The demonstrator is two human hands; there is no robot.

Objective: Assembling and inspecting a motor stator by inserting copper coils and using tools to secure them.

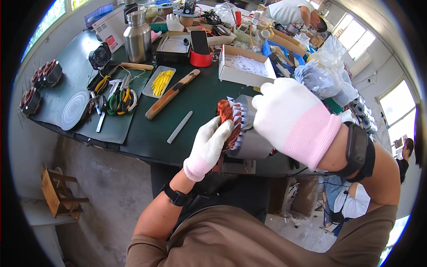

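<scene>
A motor stator with a grey steel body (251,144) lies on its side at the front edge of the table. Orange-brown copper windings (227,113) bulge from its left end, with white insulation tips (240,119) around the slots. My left hand (209,144), in a white glove with a pink cuff, has its thumb and fingers closed on the windings. Above the stator's right part, my right hand (280,113) is raised in a matching glove, its fingers curled into a fist. The back of that hand hides whatever it may hold.
A grey flat strip (180,127) and a worn wooden stick (172,94) lie left of the stator. Beyond are a tray of yellow pieces (159,82), a white box (247,66) and a steel bottle (137,38). Pliers (122,101) lie farther left. Another person (291,12) bends at the back.
</scene>
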